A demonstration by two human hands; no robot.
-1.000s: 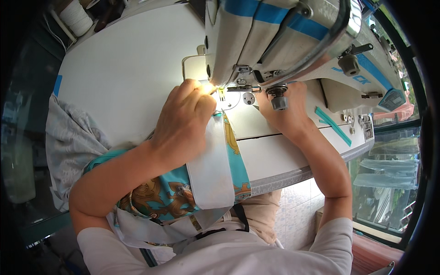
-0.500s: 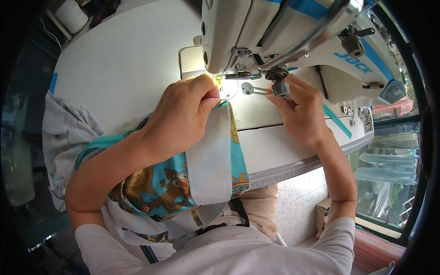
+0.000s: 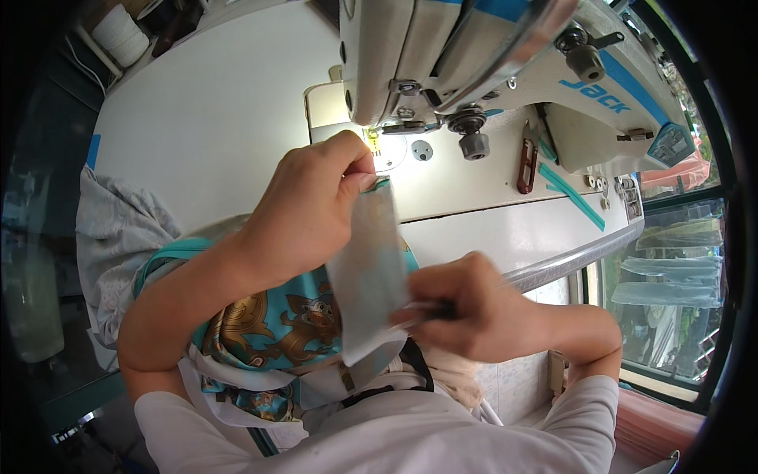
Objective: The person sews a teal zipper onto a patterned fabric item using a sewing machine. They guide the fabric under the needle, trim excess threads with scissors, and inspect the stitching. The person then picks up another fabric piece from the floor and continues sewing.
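Note:
My left hand [image 3: 312, 201] is closed in a pinch on the top end of a whitish fabric strip [image 3: 367, 261], just in front of the sewing machine's lit needle area [image 3: 374, 142]. A bit of teal shows at the pinched end. The strip hangs down over teal fabric printed with brown and gold figures [image 3: 304, 312], bunched beneath my left forearm and over my lap. My right hand [image 3: 470, 308], blurred by motion, is closed around a slim dark metal tool [image 3: 426, 312] resembling tweezers. Its tip is at the strip's right edge; whether it touches is unclear.
The white sewing machine [image 3: 442, 55] overhangs the table [image 3: 197, 103]. On its bed lie a dark red tool [image 3: 527, 164] and teal strips [image 3: 576, 197], with small bobbins [image 3: 592, 183] nearby. Grey cloth [image 3: 118, 237] drapes at left. A white thread cone [image 3: 120, 35] stands far left.
My right hand has come from the machine bed down toward me, beside the strip, uncovering the dark red tool. The strip's lower part has swung and tilted; my left hand keeps its pinch.

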